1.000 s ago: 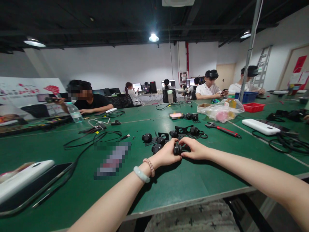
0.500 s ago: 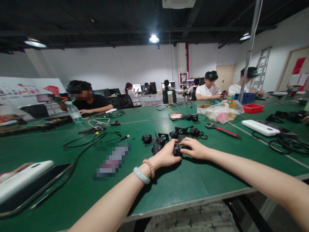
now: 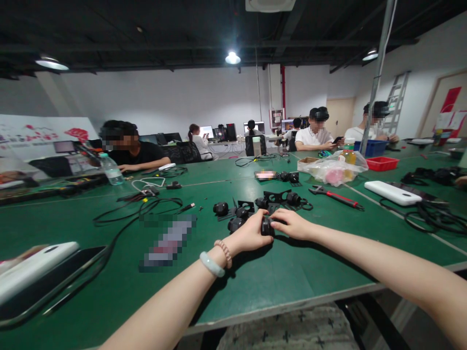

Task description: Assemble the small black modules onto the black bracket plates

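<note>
My left hand [image 3: 251,232], with a pale bangle and a beaded bracelet at the wrist, grips a black round plastic fitting [image 3: 266,226] that looks like a cable gland. From the other side, my right hand [image 3: 293,225] closes its thumb and fingers on the same piece. Just beyond my hands lie similar black fittings [image 3: 220,209] and black metal brackets with round holes [image 3: 277,197]. Another fitting [image 3: 235,223] sits close by my left hand, partly covered by it.
An adjustable wrench [image 3: 337,197] with red-black handle lies to the right on the green table [image 3: 310,272]. Black cables [image 3: 146,209] and a blurred-out flat item [image 3: 168,243] are on the left. White power banks [image 3: 392,192] and a plastic bag [image 3: 332,170] stand around; people sit opposite.
Both hands stay on the black fitting with almost the same grip. The whole view has shifted very slightly; nothing else visibly differs.
</note>
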The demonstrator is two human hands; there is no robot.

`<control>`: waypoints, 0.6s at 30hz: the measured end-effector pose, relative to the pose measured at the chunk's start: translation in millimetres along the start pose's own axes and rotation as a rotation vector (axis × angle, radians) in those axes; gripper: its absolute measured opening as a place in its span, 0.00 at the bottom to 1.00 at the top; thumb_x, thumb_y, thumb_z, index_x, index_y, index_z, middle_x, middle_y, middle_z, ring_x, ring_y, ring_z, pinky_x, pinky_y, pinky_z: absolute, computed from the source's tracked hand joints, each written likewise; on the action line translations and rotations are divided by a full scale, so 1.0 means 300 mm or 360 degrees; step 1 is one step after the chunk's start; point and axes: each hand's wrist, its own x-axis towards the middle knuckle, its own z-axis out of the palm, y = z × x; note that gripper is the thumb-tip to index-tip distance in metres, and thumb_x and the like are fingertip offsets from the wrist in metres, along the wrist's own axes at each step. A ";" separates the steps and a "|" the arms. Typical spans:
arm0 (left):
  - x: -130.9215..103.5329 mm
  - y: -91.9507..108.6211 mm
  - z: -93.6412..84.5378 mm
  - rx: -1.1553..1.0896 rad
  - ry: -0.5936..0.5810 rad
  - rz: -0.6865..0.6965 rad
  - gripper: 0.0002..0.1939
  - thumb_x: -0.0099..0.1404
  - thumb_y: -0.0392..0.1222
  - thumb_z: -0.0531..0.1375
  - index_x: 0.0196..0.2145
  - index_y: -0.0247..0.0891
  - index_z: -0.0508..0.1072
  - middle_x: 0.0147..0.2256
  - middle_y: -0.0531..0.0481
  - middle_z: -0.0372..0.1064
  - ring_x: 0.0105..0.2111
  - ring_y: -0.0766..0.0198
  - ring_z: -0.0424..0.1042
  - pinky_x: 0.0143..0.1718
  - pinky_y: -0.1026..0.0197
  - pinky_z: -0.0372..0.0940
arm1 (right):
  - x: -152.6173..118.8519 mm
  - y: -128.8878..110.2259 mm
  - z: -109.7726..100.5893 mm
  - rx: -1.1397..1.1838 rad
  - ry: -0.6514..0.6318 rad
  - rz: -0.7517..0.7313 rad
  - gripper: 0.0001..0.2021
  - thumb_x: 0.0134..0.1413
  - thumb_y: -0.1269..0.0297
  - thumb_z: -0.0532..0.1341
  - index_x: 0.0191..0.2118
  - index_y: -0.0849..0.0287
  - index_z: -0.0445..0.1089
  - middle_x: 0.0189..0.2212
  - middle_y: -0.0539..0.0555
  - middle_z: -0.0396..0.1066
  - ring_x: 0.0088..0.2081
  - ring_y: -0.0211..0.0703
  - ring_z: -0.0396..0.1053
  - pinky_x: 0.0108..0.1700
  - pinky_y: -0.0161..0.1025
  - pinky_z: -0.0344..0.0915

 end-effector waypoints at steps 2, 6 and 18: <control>0.001 -0.002 0.001 0.0000 0.0005 0.0004 0.30 0.44 0.38 0.59 0.46 0.36 0.55 0.39 0.48 0.62 0.37 0.60 0.64 0.38 0.58 0.60 | 0.006 0.000 0.008 -0.0021 -0.0015 0.0008 0.14 0.56 0.61 0.48 0.37 0.62 0.67 0.33 0.56 0.65 0.37 0.39 0.61 0.42 0.39 0.59; 0.002 0.002 0.001 -0.0013 0.0004 -0.0023 0.30 0.44 0.37 0.59 0.46 0.36 0.55 0.38 0.48 0.62 0.36 0.59 0.65 0.37 0.59 0.61 | 0.019 0.002 0.033 -0.0042 0.0020 0.0043 0.16 0.58 0.63 0.43 0.32 0.63 0.66 0.31 0.55 0.62 0.34 0.38 0.59 0.41 0.38 0.59; 0.001 0.009 -0.001 -0.0003 0.0009 -0.0024 0.29 0.44 0.36 0.59 0.46 0.36 0.56 0.38 0.48 0.63 0.37 0.59 0.65 0.38 0.58 0.61 | 0.039 0.042 0.062 0.0093 0.0151 0.0269 0.17 0.58 0.61 0.42 0.34 0.65 0.64 0.32 0.56 0.63 0.33 0.37 0.62 0.38 0.36 0.59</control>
